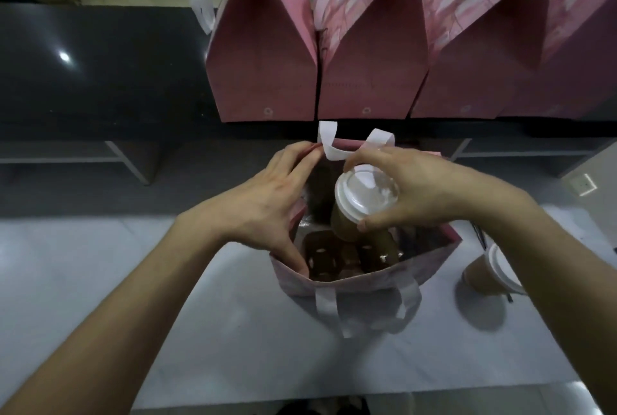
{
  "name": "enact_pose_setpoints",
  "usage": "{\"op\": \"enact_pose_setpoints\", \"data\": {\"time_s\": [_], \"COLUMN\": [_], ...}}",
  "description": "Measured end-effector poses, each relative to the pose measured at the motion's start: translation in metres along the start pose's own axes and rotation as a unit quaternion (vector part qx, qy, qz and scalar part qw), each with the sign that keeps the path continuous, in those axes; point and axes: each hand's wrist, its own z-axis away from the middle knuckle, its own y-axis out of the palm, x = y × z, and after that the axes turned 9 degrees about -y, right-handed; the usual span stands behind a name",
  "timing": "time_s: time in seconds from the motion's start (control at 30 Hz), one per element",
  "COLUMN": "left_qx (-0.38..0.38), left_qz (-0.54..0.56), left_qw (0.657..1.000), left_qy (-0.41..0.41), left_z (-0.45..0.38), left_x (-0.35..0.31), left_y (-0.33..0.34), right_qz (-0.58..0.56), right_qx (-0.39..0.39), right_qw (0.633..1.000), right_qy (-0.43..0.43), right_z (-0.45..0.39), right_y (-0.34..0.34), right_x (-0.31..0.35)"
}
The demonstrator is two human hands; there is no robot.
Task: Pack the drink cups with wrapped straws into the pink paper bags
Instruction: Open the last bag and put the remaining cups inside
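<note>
An open pink paper bag (360, 281) with white handles stands on the table in front of me. A brown cardboard cup carrier (334, 257) lies at its bottom. My right hand (417, 187) grips a drink cup (364, 197) by its white lid, holding it tilted in the bag's mouth above the carrier. My left hand (267, 201) holds the bag's left wall, thumb inside, fingers spread along the far rim. A second lidded cup (490, 274) stands on the table to the right of the bag, partly behind my right forearm.
Three closed pink bags (263, 57) (374, 57) (484, 57) stand in a row on a dark counter (100, 74) beyond the table. A dark thin object (479, 236) lies near the second cup. The table (233, 331) has a pale surface.
</note>
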Motion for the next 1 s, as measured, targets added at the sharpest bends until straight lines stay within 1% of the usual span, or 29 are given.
{"op": "enact_pose_setpoints", "data": {"time_s": [0.1, 0.2, 0.27, 0.37, 0.4, 0.53, 0.67, 0.8, 1.0], "left_qx": [-0.010, -0.029, -0.039, -0.036, -0.034, -0.025, -0.029, -0.035, -0.038], "left_qz": [0.025, 0.044, 0.044, 0.037, 0.035, 0.037, 0.042, 0.051, 0.044], "left_qw": [1.000, 0.998, 0.997, 0.998, 0.998, 0.998, 0.998, 0.997, 0.998], "left_qy": [0.015, 0.034, 0.042, 0.043, 0.045, 0.043, 0.037, 0.044, 0.036], "left_z": [0.002, 0.003, 0.003, 0.003, 0.003, 0.003, 0.003, 0.004, 0.005], "left_x": [0.003, 0.004, 0.003, 0.000, -0.001, -0.003, 0.000, -0.001, -0.004], "left_y": [0.001, 0.002, 0.004, 0.005, 0.005, 0.003, 0.000, 0.003, 0.000], "right_qz": [0.055, 0.072, 0.088, 0.121, 0.120, 0.101, 0.099, 0.083, 0.082], "right_qx": [0.060, 0.065, 0.087, 0.148, 0.153, 0.123, 0.153, 0.133, 0.135], "right_qw": [0.997, 0.994, 0.991, 0.980, 0.980, 0.986, 0.982, 0.987, 0.987], "right_qy": [-0.007, -0.050, -0.047, -0.048, -0.050, -0.047, -0.041, -0.037, -0.030], "right_z": [-0.013, -0.025, -0.035, -0.046, -0.049, -0.056, -0.056, -0.062, -0.070], "right_y": [0.015, 0.035, 0.047, 0.063, 0.065, 0.067, 0.072, 0.073, 0.068], "right_x": [0.009, 0.017, 0.021, 0.026, 0.027, 0.020, 0.013, 0.012, 0.017]}}
